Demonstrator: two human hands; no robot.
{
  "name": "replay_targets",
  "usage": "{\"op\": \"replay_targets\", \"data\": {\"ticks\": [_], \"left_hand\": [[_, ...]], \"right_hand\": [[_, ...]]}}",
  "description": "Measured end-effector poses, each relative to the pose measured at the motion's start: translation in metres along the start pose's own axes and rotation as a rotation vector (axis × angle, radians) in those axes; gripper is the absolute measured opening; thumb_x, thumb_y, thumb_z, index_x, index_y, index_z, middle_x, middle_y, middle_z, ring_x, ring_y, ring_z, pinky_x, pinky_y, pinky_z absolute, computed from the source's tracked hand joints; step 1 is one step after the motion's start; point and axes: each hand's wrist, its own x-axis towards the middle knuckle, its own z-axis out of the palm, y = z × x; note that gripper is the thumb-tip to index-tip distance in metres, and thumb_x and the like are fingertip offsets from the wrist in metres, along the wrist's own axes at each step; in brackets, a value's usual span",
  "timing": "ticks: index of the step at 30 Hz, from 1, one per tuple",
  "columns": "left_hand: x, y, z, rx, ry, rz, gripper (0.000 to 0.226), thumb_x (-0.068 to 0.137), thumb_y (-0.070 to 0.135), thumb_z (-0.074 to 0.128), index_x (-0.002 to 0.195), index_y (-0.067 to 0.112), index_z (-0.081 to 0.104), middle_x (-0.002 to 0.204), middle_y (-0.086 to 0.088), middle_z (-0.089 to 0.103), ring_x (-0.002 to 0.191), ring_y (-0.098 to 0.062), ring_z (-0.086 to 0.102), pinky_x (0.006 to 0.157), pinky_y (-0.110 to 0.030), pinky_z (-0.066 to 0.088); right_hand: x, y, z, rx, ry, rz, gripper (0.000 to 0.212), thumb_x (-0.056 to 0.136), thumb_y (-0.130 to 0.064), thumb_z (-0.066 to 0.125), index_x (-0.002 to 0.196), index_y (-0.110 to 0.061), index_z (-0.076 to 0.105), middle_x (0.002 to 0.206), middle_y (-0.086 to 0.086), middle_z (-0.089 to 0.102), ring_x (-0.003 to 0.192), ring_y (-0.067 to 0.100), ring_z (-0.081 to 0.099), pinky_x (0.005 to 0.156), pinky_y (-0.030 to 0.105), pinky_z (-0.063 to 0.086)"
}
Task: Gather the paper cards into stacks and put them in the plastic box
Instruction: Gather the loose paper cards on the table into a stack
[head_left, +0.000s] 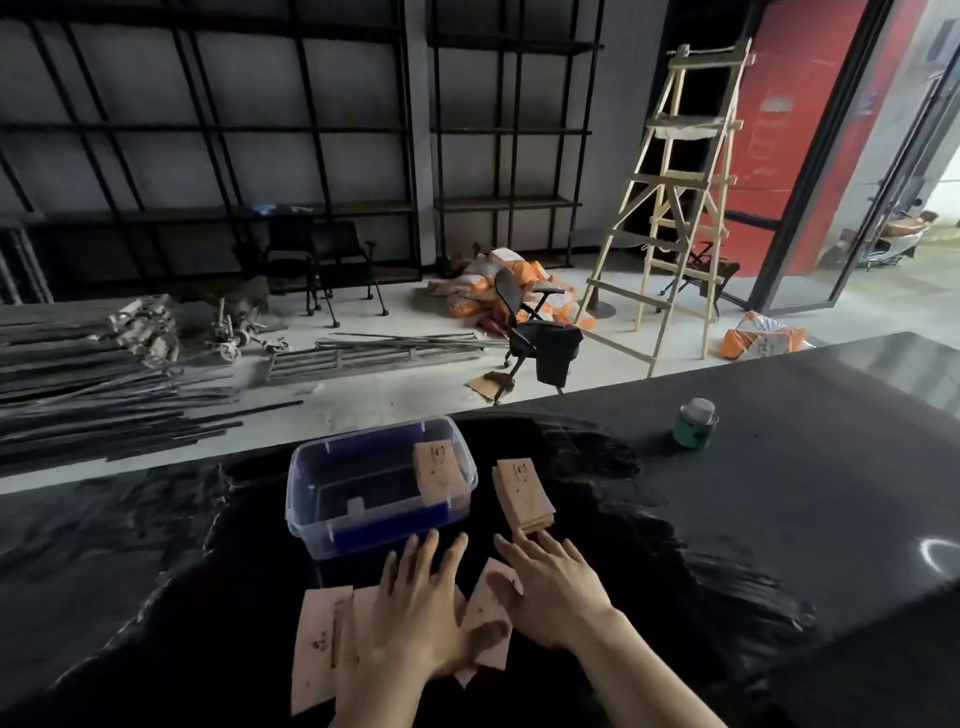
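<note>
Head view, listed nearest first. Left hand: palm down, fingers spread flat, pressing on loose paper cards that lie on the black table; one card shows fully just left of the hand, others are partly hidden under the palm. Nothing is gripped. Right hand: palm down, fingers extended and slightly apart, thumb resting on a tilted card that lies between the two hands; the card is pinned, not pinched. Stack of cards: lies on the table just beyond the right fingertips, fanned a little, apart from the box. Plastic box: clear, lid off, just beyond the left fingertips; one stack of cards in the box leans against its right wall. Small green container: well beyond and to the right of the right hand. Ladder and office chair: on the floor past the table.
</note>
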Motion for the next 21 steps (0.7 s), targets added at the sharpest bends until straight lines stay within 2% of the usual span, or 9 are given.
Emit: {"op": "replay_targets", "data": {"ticks": [3,6,9,13,15,17,19,21], "left_hand": [[-0.009,0.005,0.019,-0.023,-0.073,-0.038,0.119,0.075,0.081,0.055,0.162,0.029,-0.007,0.174,-0.004,-0.007,0.159,-0.026,-0.010,0.129,-0.049,-0.004],[-0.017,0.013,0.031,-0.012,-0.040,-0.073,0.118,0.078,0.079,0.053,0.163,0.018,-0.003,0.174,-0.004,-0.008,0.159,-0.025,-0.013,0.130,-0.047,-0.001],[-0.014,0.014,0.036,0.058,0.019,-0.072,0.110,0.082,0.072,0.053,0.163,0.012,0.009,0.174,-0.005,0.001,0.159,-0.026,-0.008,0.130,-0.046,0.001],[-0.009,0.014,0.033,0.027,0.066,-0.010,0.095,0.082,0.063,0.063,0.158,0.018,0.029,0.171,-0.003,0.018,0.159,-0.024,0.004,0.131,-0.045,0.003],[-0.008,0.012,0.031,-0.040,0.103,0.005,0.088,0.081,0.063,0.065,0.153,0.022,0.036,0.167,0.000,0.028,0.158,-0.022,0.012,0.131,-0.043,0.006],[-0.009,0.010,0.029,-0.120,0.165,0.037,0.071,0.082,0.069,0.060,0.140,0.030,0.047,0.155,0.007,0.045,0.150,-0.019,0.029,0.128,-0.041,0.020],[-0.010,0.005,0.029,-0.218,0.172,0.083,0.052,0.086,0.067,0.059,0.130,0.041,0.050,0.138,0.016,0.056,0.135,-0.012,0.044,0.119,-0.038,0.035],[-0.016,0.001,0.030,-0.291,0.174,0.123,0.038,0.089,0.057,0.064,0.124,0.048,0.049,0.122,0.028,0.057,0.118,0.002,0.049,0.111,-0.029,0.042]], "right_hand": [[-0.001,0.005,0.018,-0.033,-0.028,-0.032,0.059,0.106,-0.048,0.031,0.162,-0.035,0.015,0.171,-0.002,0.017,0.158,0.027,0.009,0.127,0.047,0.009],[-0.003,0.007,0.032,-0.064,-0.038,-0.052,0.057,0.106,-0.039,0.036,0.161,-0.032,0.021,0.172,-0.002,0.017,0.157,0.028,0.011,0.127,0.047,0.011],[-0.002,0.009,0.036,-0.098,-0.018,-0.078,0.058,0.105,-0.039,0.042,0.160,-0.027,0.025,0.172,0.000,0.017,0.157,0.029,0.013,0.126,0.048,0.016],[-0.004,0.008,0.036,-0.082,0.062,-0.106,0.064,0.100,-0.037,0.055,0.157,-0.021,0.031,0.168,0.005,0.026,0.154,0.027,0.021,0.124,0.042,0.023],[-0.005,0.009,0.033,-0.036,0.131,-0.132,0.070,0.100,-0.031,0.057,0.160,-0.022,0.023,0.171,0.005,0.019,0.156,0.025,0.017,0.124,0.038,0.023],[-0.005,0.014,0.030,0.006,0.169,-0.182,0.077,0.099,-0.024,0.059,0.162,-0.030,0.015,0.172,0.000,0.011,0.157,0.022,0.012,0.123,0.037,0.022],[-0.005,0.020,0.030,0.004,0.183,-0.262,0.073,0.097,-0.021,0.060,0.159,-0.037,0.024,0.169,-0.004,0.024,0.155,0.020,0.019,0.121,0.036,0.028],[-0.007,0.025,0.032,0.016,0.206,-0.312,0.058,0.097,-0.023,0.062,0.149,-0.038,0.044,0.152,-0.008,0.047,0.144,0.019,0.037,0.111,0.034,0.041]]}}
